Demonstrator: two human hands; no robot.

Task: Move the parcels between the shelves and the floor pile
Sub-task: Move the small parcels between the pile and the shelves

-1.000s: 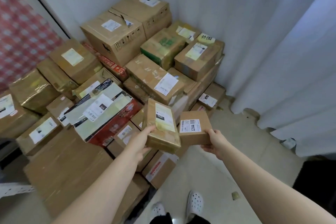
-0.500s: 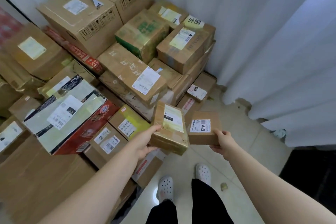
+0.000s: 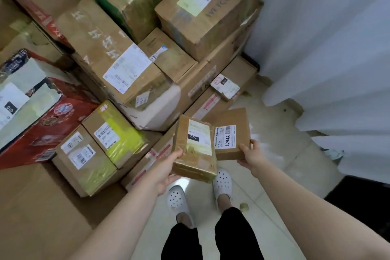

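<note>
- The left hand point(image 3: 165, 173) grips the near-left corner of a tape-wrapped parcel point(image 3: 194, 150) (its black tag reads 060), thumb on top and fingers underneath.
- The right hand point(image 3: 252, 157) pinches the near-right corner of a smaller plain brown parcel point(image 3: 232, 122), whose white label reads 12V4A.
- The 2 parcels are held side by side in the air, the taped one overlapping the brown one's left edge, above the tiled floor point(image 3: 280, 160) and the person's white clogs point(image 3: 178, 198).
- Just beyond lies the floor pile point(image 3: 168, 57) of stacked cartons. A yellow-taped box point(image 3: 120, 135) and a red printed box point(image 3: 48, 126) sit at its near left.
- A white curtain point(image 3: 329, 48) hangs to the right.
</note>
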